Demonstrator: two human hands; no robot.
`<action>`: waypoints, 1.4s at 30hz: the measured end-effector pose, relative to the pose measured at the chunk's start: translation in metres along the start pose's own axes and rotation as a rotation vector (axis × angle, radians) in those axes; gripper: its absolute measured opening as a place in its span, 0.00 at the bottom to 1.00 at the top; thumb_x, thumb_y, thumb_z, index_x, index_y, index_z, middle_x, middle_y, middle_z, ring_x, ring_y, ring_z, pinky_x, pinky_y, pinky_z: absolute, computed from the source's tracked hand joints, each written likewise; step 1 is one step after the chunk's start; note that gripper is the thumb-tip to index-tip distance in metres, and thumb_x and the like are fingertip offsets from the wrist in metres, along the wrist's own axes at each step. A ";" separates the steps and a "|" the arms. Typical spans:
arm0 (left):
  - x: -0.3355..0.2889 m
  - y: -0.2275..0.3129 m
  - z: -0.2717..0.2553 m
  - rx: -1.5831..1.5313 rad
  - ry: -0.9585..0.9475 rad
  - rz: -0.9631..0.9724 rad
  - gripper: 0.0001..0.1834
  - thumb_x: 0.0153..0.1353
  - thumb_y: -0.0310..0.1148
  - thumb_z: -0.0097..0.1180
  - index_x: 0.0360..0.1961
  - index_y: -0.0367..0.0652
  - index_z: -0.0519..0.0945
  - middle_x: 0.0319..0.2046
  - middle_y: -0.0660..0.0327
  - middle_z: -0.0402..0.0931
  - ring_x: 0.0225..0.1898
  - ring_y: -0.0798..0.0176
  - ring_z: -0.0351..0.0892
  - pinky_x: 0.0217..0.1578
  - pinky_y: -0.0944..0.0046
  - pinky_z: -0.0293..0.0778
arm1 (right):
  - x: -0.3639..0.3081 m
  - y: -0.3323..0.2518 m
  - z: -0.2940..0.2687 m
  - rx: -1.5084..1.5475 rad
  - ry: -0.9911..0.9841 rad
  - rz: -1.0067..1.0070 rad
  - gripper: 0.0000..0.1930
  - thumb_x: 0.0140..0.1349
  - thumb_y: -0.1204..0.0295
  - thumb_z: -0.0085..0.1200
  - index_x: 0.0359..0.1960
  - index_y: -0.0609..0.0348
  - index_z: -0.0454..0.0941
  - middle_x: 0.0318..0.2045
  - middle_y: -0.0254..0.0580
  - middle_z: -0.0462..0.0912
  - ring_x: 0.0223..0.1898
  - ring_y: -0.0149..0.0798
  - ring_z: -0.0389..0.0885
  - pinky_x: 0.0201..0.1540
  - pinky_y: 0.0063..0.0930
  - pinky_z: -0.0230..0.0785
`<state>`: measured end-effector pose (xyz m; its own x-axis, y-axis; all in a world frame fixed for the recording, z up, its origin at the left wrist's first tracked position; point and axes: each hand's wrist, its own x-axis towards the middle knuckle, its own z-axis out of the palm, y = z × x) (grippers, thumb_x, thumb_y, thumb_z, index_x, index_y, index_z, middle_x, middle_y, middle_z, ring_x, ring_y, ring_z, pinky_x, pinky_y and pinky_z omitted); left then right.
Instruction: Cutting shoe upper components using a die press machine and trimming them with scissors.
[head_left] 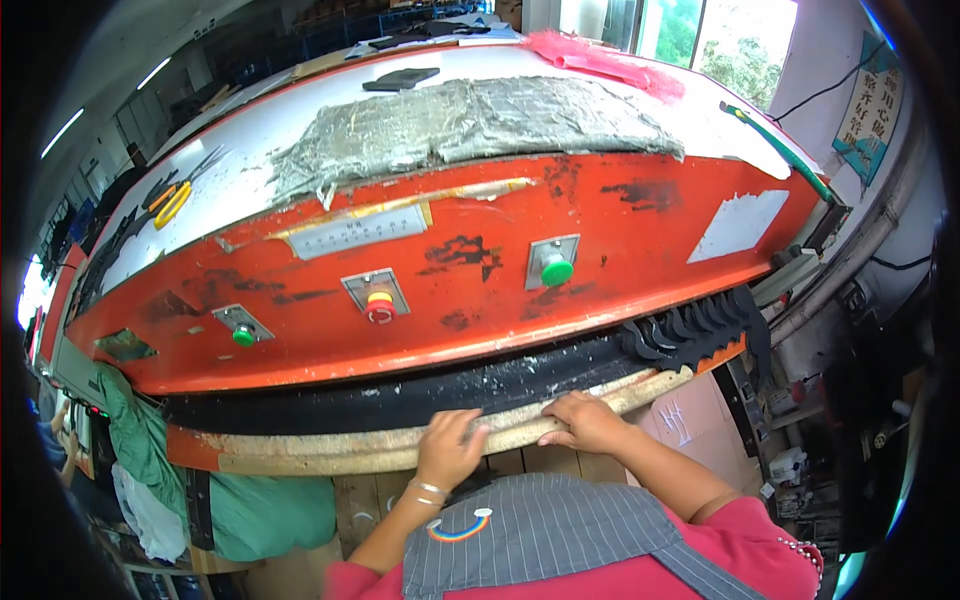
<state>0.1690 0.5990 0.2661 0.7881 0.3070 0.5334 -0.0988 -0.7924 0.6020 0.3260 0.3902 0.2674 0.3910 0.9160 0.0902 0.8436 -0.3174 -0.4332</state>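
Blue shelving (405, 22) blurs behind the red desk (630, 240). Both hands (448, 450) rest apart on a pale strip (320, 454); any grip is unclear.

From here that front panel (480, 310) is orange-red, the machine top (735, 140) white, with a pink bundle (610, 66) by its far edge, yellow-handled scissors (173, 205) by its left; tan rail (320, 452), grey pinstriped apron (540, 520).

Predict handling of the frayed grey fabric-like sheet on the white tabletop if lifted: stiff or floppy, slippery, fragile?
The sheet is probably floppy, given its wrinkles and uneven, sagging outline. Its rough-looking surface suggests it's not very slippery. Edges may shed or tear: they're ragged, with loose strands at the front.
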 end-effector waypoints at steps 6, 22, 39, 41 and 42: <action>-0.035 0.023 0.050 0.329 -0.305 -0.060 0.16 0.58 0.47 0.51 0.27 0.49 0.82 0.27 0.59 0.76 0.34 0.54 0.76 0.34 0.55 0.75 | -0.042 -0.001 0.040 -0.327 0.184 0.095 0.28 0.36 0.55 0.68 0.40 0.53 0.75 0.37 0.39 0.72 0.44 0.42 0.71 0.46 0.35 0.65; -0.039 0.040 0.109 0.344 -0.179 -0.199 0.12 0.49 0.41 0.59 0.19 0.45 0.82 0.22 0.57 0.74 0.30 0.52 0.74 0.33 0.55 0.71 | -0.063 0.050 0.037 -0.181 0.066 0.058 0.24 0.36 0.63 0.69 0.35 0.59 0.76 0.36 0.44 0.74 0.43 0.46 0.72 0.46 0.37 0.66; 0.139 -0.064 0.220 0.461 -0.171 0.150 0.20 0.50 0.33 0.61 0.47 0.45 0.78 0.51 0.58 0.75 0.55 0.54 0.71 0.55 0.54 0.67 | 0.112 0.229 -0.011 -0.079 0.222 -0.041 0.07 0.51 0.68 0.58 0.26 0.58 0.81 0.33 0.42 0.78 0.41 0.44 0.75 0.45 0.35 0.70; 0.144 -0.072 0.218 0.519 -0.192 0.261 0.18 0.52 0.33 0.59 0.46 0.48 0.78 0.49 0.61 0.77 0.52 0.56 0.75 0.52 0.56 0.72 | 0.117 0.240 -0.013 -0.080 0.222 -0.138 0.06 0.51 0.69 0.59 0.27 0.58 0.81 0.32 0.42 0.78 0.40 0.44 0.75 0.44 0.34 0.70; 0.151 -0.071 0.218 0.520 -0.185 0.269 0.18 0.52 0.33 0.59 0.46 0.48 0.78 0.49 0.61 0.77 0.52 0.56 0.75 0.52 0.56 0.72 | 0.120 0.247 -0.017 -0.089 0.229 -0.225 0.06 0.50 0.69 0.59 0.27 0.57 0.81 0.31 0.41 0.77 0.39 0.45 0.74 0.42 0.34 0.70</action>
<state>0.4277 0.5865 0.1744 0.8737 0.0005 0.4864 -0.0367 -0.9971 0.0669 0.5875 0.4171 0.1861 0.2553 0.8898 0.3783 0.9432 -0.1431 -0.3000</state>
